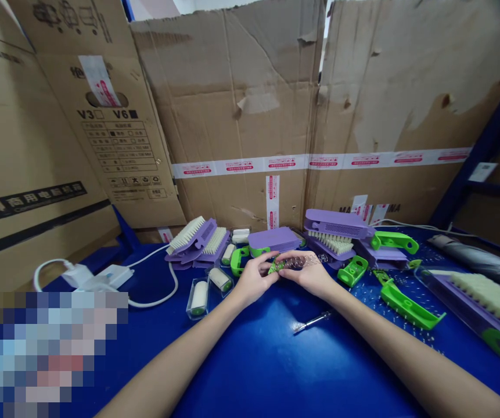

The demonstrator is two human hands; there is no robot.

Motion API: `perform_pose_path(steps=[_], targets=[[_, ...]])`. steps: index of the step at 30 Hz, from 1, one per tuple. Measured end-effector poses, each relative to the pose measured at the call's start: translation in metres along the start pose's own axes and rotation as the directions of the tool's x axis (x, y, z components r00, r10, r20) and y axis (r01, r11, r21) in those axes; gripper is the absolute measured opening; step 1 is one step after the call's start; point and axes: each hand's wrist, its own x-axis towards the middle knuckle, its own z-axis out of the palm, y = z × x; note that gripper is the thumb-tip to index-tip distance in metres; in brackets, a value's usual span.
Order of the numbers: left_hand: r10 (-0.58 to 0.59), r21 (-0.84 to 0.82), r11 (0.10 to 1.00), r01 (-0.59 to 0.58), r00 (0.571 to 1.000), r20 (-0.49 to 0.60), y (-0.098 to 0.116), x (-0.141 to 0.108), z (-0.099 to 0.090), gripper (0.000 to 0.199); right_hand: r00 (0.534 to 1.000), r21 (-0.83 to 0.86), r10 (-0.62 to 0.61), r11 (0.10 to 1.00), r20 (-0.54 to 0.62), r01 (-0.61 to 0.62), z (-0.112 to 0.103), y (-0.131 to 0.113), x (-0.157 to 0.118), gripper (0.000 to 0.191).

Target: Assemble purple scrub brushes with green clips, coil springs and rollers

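In the middle of the table my two hands meet, fingertips close together. My left hand (255, 278) is closed, pinching a small green plastic part (273, 266). A long metal coil spring (306, 262) runs from that part across the fingers of my right hand (313, 277), which is closed around the near end of the spring. My fingers partly hide where spring and green part meet. Below my right hand lies a thin metal tool like a screwdriver (313, 322) on the blue tabletop (250, 360).
Purple brushes with cream bristles (193, 238) stand at the back left, with more purple brushes (337, 229) at the back right. Green handles (410, 305) and scattered small screws lie rightward. Clear cases with white rollers (198, 297) and a white power strip (105, 278) are leftward. Cardboard (241, 116) walls the back.
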Motion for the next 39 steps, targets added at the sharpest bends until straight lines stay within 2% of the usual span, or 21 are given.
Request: perform_pose_path(steps=[4, 8, 14, 20, 23, 26, 31, 35, 39], targets=[[-0.047, -0.045, 0.998, 0.045, 0.998, -0.029, 0.004, 0.0, -0.002, 0.054, 0.999, 0.071, 0.036, 0.997, 0.015, -0.037, 0.0, -0.002, 0.001, 0.021], [-0.051, -0.062, 0.997, 0.048, 0.998, -0.045, 0.004, 0.001, -0.003, 0.055, 0.999, 0.06, 0.028, 0.998, 0.039, -0.03, -0.001, -0.001, 0.001, 0.021], [-0.021, -0.039, 0.999, 0.02, 0.999, -0.026, 0.001, 0.0, -0.002, 0.058, 0.993, -0.116, -0.109, 0.987, 0.05, 0.114, -0.004, -0.002, -0.001, 0.019], [0.028, 0.086, 0.996, -0.022, 0.997, -0.072, -0.002, -0.002, 0.0, 0.053, 0.962, -0.31, -0.268, 0.911, 0.06, 0.273, -0.008, -0.005, -0.003, 0.016], [0.015, 0.095, 0.995, -0.01, 0.999, -0.051, -0.003, -0.001, 0.0, 0.057, 0.959, -0.335, -0.273, 0.898, 0.082, 0.284, -0.011, -0.005, -0.003, 0.017], [-0.021, 0.066, 0.998, 0.019, 1.0, 0.016, -0.002, 0.0, -0.003, 0.059, 0.952, -0.354, -0.281, 0.884, 0.118, 0.305, -0.011, -0.006, -0.004, 0.017], [-0.029, -0.038, 0.999, 0.031, 0.999, 0.038, -0.002, 0.001, -0.006, 0.044, 0.926, -0.36, -0.34, 0.853, 0.164, 0.377, -0.008, -0.01, -0.004, 0.013], [-0.008, -0.1, 0.995, 0.01, 1.0, 0.022, -0.004, 0.002, -0.004, 0.035, 0.945, -0.337, -0.307, 0.883, 0.113, 0.328, -0.009, -0.011, -0.003, 0.013], [0.009, -0.055, 0.998, -0.012, 0.999, -0.045, -0.003, 0.0, 0.001, 0.029, 0.972, -0.354, -0.232, 0.908, 0.027, 0.227, -0.012, -0.008, 0.0, 0.014]])
